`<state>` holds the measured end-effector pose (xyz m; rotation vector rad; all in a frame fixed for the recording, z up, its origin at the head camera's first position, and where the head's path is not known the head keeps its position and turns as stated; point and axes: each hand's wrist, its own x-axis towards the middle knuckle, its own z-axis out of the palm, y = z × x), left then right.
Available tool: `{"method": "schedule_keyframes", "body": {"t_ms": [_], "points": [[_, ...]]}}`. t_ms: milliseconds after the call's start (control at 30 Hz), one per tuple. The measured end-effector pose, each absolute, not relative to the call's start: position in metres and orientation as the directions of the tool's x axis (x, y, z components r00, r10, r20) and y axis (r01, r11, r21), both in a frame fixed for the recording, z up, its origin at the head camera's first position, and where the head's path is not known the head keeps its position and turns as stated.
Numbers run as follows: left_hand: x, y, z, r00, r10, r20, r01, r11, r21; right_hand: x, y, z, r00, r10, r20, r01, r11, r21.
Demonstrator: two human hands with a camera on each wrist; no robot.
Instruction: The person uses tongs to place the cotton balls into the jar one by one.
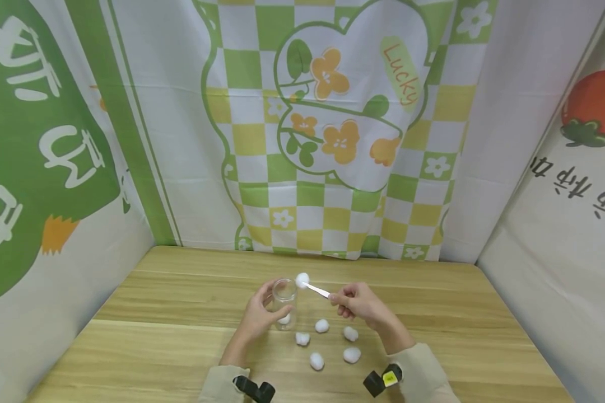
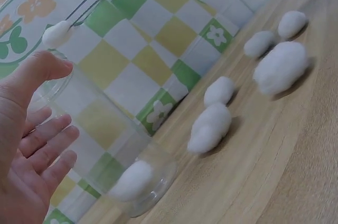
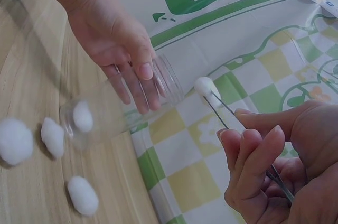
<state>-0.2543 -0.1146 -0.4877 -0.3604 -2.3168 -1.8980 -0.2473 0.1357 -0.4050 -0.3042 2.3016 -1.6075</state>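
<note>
My left hand (image 1: pixel 263 314) holds a clear glass jar (image 1: pixel 285 305) upright on the table, thumb on the near side and fingers behind it. One cotton ball (image 2: pixel 134 180) lies at the bottom of the jar. In my right hand (image 1: pixel 360 303) a pair of metal tweezers (image 1: pixel 316 290) is pinched between thumb and fingers. Their tips grip another cotton ball (image 3: pixel 206 85), which is beside the jar's mouth, level with the rim in the head view. The left thumb (image 2: pixel 45 71) is near the rim in the left wrist view.
Several loose cotton balls lie on the wooden table (image 1: pixel 181 313) in front of the jar, among them one (image 1: pixel 321 326) close to it and one (image 1: pixel 352 355) nearer the right wrist. A checkered curtain (image 1: pixel 307 224) hangs along the table's back edge.
</note>
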Motion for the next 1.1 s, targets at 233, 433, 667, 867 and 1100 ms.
{"method": "schedule_keyframes", "body": {"t_ms": [233, 433, 667, 867, 1100], "points": [[-0.254, -0.116, -0.486, -0.965, 0.111, 0.239, 0.257, 0.191, 0.947, -0.246, 0.132, -0.4, -0.92, -0.375, -0.116, -0.022, 0.343, -0.939], [-0.253, -0.116, -0.484, -0.97, 0.085, 0.227, 0.24, 0.187, 0.953, -0.244, 0.128, -0.399, -0.913, -0.395, -0.101, -0.041, 0.336, -0.941], [-0.251, -0.115, -0.484, -0.97, 0.08, 0.228, 0.24, 0.224, 0.945, -0.243, 0.125, -0.401, -0.909, -0.404, -0.101, -0.047, 0.34, -0.939], [-0.25, -0.113, -0.481, -0.97, 0.09, 0.224, 0.239, 0.229, 0.943, -0.244, 0.124, -0.402, -0.909, -0.404, -0.102, -0.047, 0.344, -0.938], [-0.251, -0.111, -0.482, -0.97, 0.076, 0.232, 0.243, 0.23, 0.942, -0.245, 0.123, -0.405, -0.906, -0.408, -0.113, -0.042, 0.353, -0.935]]}}
